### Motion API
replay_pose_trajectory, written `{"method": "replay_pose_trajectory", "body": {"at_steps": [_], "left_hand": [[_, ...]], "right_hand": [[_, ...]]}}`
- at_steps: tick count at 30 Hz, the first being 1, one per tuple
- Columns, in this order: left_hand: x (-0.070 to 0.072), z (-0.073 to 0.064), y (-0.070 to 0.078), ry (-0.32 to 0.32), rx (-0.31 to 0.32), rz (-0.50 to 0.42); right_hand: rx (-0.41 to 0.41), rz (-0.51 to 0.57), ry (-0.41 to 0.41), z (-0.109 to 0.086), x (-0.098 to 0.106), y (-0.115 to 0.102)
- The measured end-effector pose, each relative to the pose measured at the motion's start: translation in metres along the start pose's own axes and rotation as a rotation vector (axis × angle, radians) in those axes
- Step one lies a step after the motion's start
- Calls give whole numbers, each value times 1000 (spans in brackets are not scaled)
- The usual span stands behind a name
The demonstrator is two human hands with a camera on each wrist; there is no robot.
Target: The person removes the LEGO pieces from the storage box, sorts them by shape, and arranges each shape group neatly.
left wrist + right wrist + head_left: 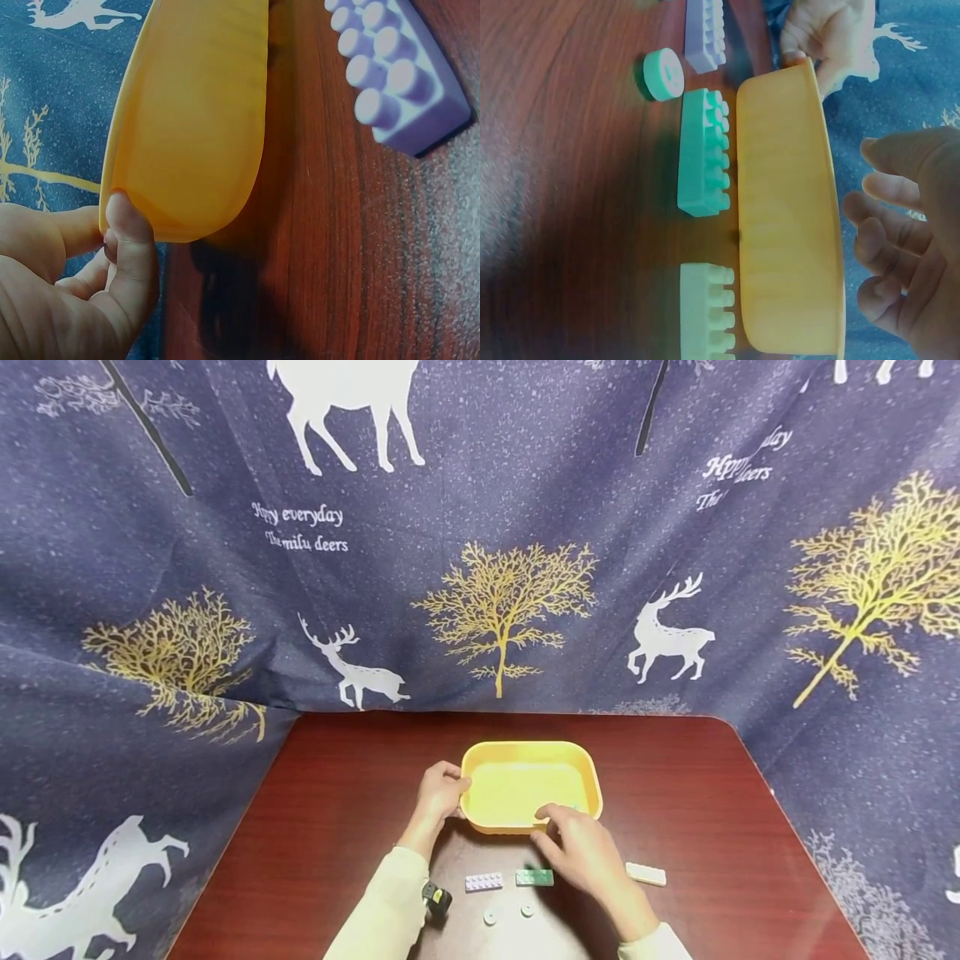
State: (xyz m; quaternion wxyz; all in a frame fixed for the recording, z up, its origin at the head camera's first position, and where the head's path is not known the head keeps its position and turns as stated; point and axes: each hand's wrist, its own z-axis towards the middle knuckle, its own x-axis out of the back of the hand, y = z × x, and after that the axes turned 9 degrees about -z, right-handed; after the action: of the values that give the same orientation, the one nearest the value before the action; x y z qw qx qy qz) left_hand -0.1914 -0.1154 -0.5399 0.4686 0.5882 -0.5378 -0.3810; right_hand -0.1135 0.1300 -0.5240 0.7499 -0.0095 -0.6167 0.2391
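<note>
A yellow plastic basin [517, 789] stands on the table. My left hand [441, 789] pinches its left rim, the thumb on one side and fingers on the other in the left wrist view. Over the basin's near right rim is my right hand [585, 847], its fingers apart and loosely bent with nothing between them. In the right wrist view those fingertips are beside the rim. A small greenish bit shows inside the basin near the right hand, mostly hidden. In front of the basin lie a purple toy brick [483, 882] and a green toy brick [534, 877].
A white toy brick [646, 874] lies right of my right hand; it looks pale green in the right wrist view. Two small round pieces [527, 910] lie nearer me. A patterned blue cloth [525, 510] hangs behind the red-brown table [337, 793].
</note>
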Motion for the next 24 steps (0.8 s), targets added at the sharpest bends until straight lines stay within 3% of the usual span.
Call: {"method": "replay_pose_trajectory", "body": {"at_steps": [12, 24], "left_hand": [[1, 2, -3, 1, 1, -14], [2, 4, -5, -11, -9, -24]], "right_hand": [[7, -31, 33, 13, 2, -2], [26, -57, 10, 29, -5, 4]]}}
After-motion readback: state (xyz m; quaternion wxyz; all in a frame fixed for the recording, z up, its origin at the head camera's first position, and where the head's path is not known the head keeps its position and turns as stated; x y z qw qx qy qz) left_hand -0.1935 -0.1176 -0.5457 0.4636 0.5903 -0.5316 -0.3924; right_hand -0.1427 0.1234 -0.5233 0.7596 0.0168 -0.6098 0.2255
